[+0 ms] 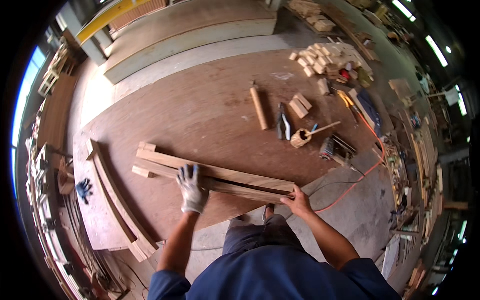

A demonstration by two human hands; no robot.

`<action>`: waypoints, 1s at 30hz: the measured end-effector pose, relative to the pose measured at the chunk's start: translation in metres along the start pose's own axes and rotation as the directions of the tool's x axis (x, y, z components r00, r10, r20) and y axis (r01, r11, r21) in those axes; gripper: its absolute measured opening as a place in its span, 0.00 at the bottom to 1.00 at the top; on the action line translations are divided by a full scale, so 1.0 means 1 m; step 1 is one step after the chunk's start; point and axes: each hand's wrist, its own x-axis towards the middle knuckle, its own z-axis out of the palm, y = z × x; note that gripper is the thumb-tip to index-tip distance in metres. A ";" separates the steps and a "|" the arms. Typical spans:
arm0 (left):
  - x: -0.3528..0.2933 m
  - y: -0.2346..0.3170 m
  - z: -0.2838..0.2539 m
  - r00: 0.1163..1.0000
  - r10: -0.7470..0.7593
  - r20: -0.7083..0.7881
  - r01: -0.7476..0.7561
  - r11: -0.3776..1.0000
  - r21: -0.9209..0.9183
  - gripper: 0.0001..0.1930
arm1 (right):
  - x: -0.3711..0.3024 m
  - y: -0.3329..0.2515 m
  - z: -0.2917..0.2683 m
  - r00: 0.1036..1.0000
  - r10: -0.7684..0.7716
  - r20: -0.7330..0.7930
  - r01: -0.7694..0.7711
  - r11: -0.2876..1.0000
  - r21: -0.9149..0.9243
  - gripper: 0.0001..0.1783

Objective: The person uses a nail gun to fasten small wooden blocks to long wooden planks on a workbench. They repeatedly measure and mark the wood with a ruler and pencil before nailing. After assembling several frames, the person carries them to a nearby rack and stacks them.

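Two long wooden slats lie side by side with a narrow gap on the near part of the table; the far slat (pixel 225 168) and the near slat (pixel 230 188) meet toward the right end. My left hand (pixel 193 192), in a pale work glove with bluish fingertips, rests on the near slat, fingers spread. Bare, my right hand (pixel 298 201) grips the slats' right end, thumb on top; its other fingers are partly hidden. Small wooden blocks sit at the left end, one block (pixel 143 171) beside the near slat. A second slatted wooden piece (pixel 116 200) lies left of my left hand.
Beyond the slats are a wooden-handled hammer (pixel 258 107), pliers (pixel 284 122), a small pot (pixel 300 138) with a stick, and a nail gun-like tool (pixel 334 150). An orange hose (pixel 367 172) curves right. Wooden blocks (pixel 322 57) are piled far right; a blue glove (pixel 84 190) lies left.
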 end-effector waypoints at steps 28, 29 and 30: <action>0.053 0.236 0.057 0.942 -0.264 0.206 0.252 0.964 0.084 0.40 | 0.218 0.069 -0.182 0.924 -0.099 -0.370 0.096 0.995 -0.026 0.25; 0.056 0.239 0.057 0.939 -0.270 0.211 0.256 0.962 0.093 0.40 | 0.235 0.064 -0.189 0.926 -0.105 -0.362 0.091 0.994 -0.055 0.27; 0.056 0.241 0.056 0.935 -0.279 0.219 0.261 0.959 0.106 0.39 | 0.250 0.059 -0.193 0.930 -0.109 -0.350 0.085 0.993 -0.083 0.28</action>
